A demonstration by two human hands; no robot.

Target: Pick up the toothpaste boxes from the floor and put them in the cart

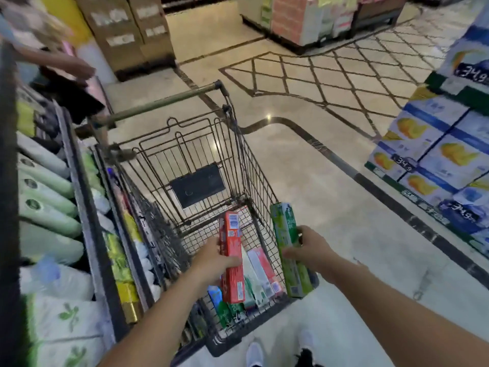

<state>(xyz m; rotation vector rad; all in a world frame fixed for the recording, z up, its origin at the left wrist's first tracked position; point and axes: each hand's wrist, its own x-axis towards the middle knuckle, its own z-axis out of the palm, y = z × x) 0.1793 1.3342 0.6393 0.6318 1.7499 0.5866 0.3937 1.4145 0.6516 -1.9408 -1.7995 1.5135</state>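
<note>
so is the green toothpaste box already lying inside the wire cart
No, the right hand grips the green toothpaste box at the wire cart's right rim, not lying among the boxes at the bottom.

Handwritten "34.9" on dark price tags (470,73) fixed to stacked blue-and-white cartons with yellow fruit print (455,154); toothpaste box print unreadable.
</note>
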